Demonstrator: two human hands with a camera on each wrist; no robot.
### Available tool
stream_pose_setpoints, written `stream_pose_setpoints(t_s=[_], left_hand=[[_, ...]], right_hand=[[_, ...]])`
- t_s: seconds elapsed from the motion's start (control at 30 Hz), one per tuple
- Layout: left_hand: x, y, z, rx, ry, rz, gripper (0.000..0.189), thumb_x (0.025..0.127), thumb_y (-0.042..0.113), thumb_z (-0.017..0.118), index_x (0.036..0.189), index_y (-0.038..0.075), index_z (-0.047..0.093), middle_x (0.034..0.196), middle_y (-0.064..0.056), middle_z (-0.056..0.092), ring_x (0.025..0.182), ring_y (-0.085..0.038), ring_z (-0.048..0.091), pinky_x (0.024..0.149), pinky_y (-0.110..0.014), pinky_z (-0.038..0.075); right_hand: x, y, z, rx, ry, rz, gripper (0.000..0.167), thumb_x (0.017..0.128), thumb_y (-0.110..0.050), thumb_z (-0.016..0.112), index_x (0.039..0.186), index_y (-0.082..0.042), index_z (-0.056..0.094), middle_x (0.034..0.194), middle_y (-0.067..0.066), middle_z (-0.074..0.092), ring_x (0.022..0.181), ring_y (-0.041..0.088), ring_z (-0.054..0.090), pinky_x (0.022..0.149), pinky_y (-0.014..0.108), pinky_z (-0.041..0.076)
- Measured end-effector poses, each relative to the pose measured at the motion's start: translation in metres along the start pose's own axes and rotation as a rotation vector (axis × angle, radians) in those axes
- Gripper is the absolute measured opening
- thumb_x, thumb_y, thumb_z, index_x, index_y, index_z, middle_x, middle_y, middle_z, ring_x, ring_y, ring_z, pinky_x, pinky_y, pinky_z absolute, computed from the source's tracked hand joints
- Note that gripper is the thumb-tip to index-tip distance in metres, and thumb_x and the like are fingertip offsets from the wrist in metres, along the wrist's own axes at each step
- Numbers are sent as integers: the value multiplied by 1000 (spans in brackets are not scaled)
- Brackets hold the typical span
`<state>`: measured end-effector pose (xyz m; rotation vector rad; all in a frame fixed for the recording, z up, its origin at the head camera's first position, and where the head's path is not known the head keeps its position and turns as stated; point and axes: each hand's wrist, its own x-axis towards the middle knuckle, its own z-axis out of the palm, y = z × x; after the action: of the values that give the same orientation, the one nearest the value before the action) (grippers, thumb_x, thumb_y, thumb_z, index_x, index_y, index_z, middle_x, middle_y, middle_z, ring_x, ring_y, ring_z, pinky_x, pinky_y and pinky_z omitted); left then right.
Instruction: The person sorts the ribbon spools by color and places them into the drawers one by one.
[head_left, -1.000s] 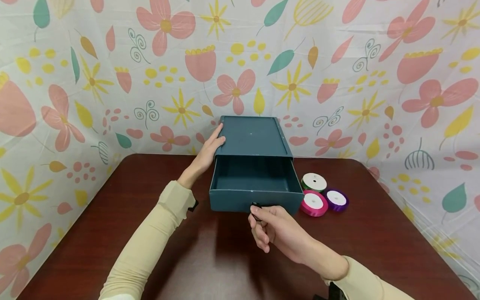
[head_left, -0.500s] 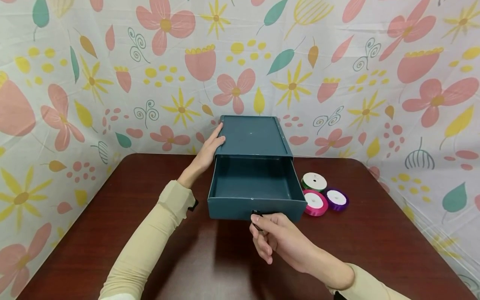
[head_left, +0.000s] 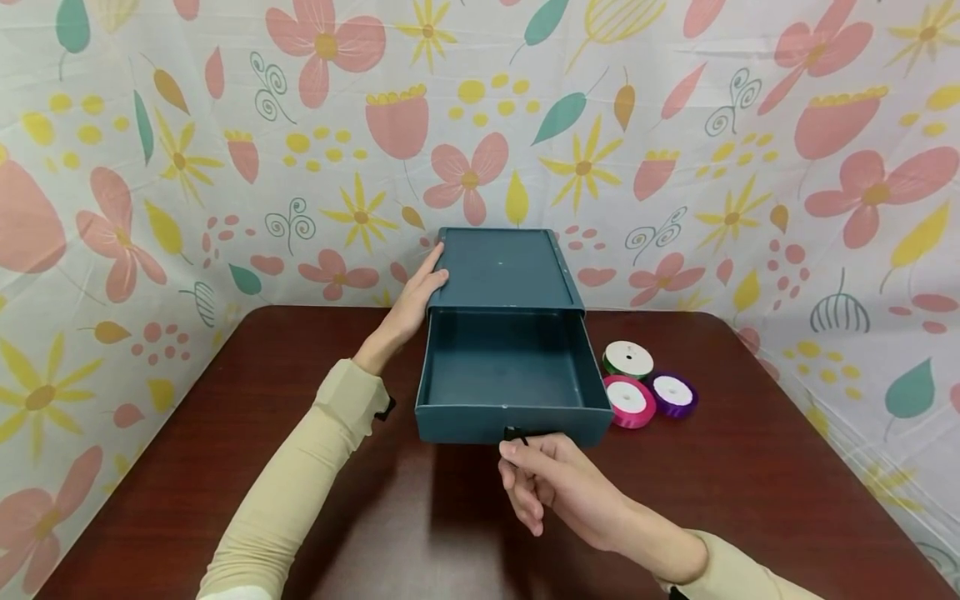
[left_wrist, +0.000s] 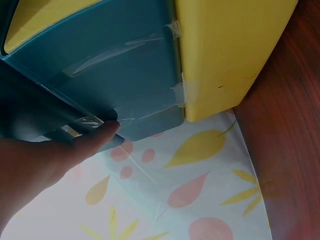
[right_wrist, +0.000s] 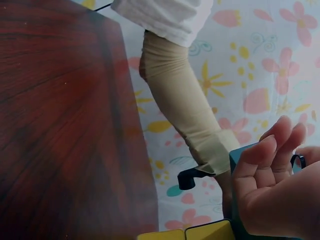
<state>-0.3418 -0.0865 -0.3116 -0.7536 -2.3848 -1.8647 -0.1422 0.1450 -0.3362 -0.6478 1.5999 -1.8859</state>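
A dark blue-green drawer unit [head_left: 501,271] stands at the back of the table, its drawer [head_left: 465,423] pulled well out toward me. Nothing shows inside the drawer. My left hand [head_left: 408,307] presses flat against the unit's left side with extended fingers, and the left wrist view shows one of its digits touching the taped wall. At the drawer front, my right hand [head_left: 573,492] holds the small black pull loop [head_left: 514,433] between thumb and curled fingers. Its lower fingers hang loosely bent. The loop [right_wrist: 298,160] is partly hidden by the hand in the right wrist view.
Right of the drawer lie a green-edged ribbon spool [head_left: 628,359], a pink one [head_left: 630,402] and a purple one [head_left: 673,394]. A yellow box section [left_wrist: 222,55] adjoins the blue-green unit. Behind hangs a flower-print cloth [head_left: 480,108]; the table [head_left: 322,492] is dark red-brown.
The drawer has slid farther out toward me, with my right hand moving along at its pull loop. My left hand stays against the unit's side.
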Motion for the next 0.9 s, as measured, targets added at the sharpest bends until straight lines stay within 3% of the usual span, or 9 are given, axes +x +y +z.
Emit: stream_pose_setpoints(t_s=[0.13, 0.27, 0.37, 0.43, 0.53, 0.63, 0.73, 0.8, 0.9], left_hand=[[0, 1, 0, 3, 0, 10, 60, 104, 37, 30, 157, 24, 7, 164, 6, 3, 152, -15, 1, 123, -46, 8], [0, 1, 1, 18, 1, 9, 59, 104, 37, 30, 157, 24, 7, 164, 7, 3, 152, -15, 1, 123, -45, 9], [0, 0, 1, 27, 0, 10, 59, 104, 37, 29, 157, 23, 7, 164, 7, 4, 152, -14, 1, 123, -45, 9], [0, 0, 1, 27, 0, 10, 59, 104, 37, 29, 157, 23, 7, 164, 7, 4, 152, -15, 1, 123, -45, 9], [0, -1, 1, 23, -1, 9, 60, 104, 38, 29, 157, 23, 7, 164, 7, 4, 152, -15, 1, 123, -46, 9], [0, -2, 2, 18, -3, 6, 60, 104, 38, 29, 157, 23, 7, 164, 7, 3, 152, -15, 1, 123, -45, 9], [0, -1, 1, 12, -3, 6, 59, 104, 37, 30, 157, 23, 7, 164, 6, 3, 152, -15, 1, 123, -46, 8], [0, -1, 1, 3, -7, 9, 60, 104, 37, 30, 157, 22, 6, 164, 6, 2, 152, -16, 0, 123, -46, 8], [1, 0, -1, -5, 0, 18, 60, 104, 36, 30, 158, 21, 6, 164, 5, 2, 152, -16, 0, 123, -46, 8]], right_hand=[[-5, 0, 1, 0, -37, 15, 41, 104, -23, 37, 79, 4, 55, 51, 4, 49, 49, 8, 54, 53, 24, 47], [-14, -4, 1, -114, -135, -35, 41, 103, -15, 37, 77, 11, 54, 51, 23, 47, 45, 22, 54, 56, 27, 50], [-22, -13, 0, -243, -197, -152, 32, 101, -4, 38, 83, 8, 61, 56, 27, 54, 50, 33, 56, 60, 30, 52], [-28, -21, -4, -320, -211, -261, 24, 98, 5, 40, 89, 5, 63, 61, 24, 60, 54, 30, 61, 61, 30, 53], [-40, -36, -14, -424, -178, -445, 28, 90, 17, 41, 96, 2, 63, 65, 17, 64, 59, 22, 65, 57, 30, 54], [-51, -51, -30, -520, -60, -606, 36, 83, 24, 41, 98, 0, 64, 66, 10, 66, 65, 16, 65, 55, 29, 51], [-56, -64, -53, -549, 130, -663, 34, 84, 22, 39, 93, 2, 65, 65, 7, 65, 65, 17, 62, 58, 31, 48], [-54, -68, -74, -584, 297, -629, 27, 89, 17, 41, 90, 3, 65, 64, 6, 65, 64, 18, 61, 61, 29, 49], [-44, -62, -112, -709, 546, -498, 17, 96, 0, 51, 89, 1, 66, 67, 8, 66, 61, 17, 61, 61, 23, 52]])
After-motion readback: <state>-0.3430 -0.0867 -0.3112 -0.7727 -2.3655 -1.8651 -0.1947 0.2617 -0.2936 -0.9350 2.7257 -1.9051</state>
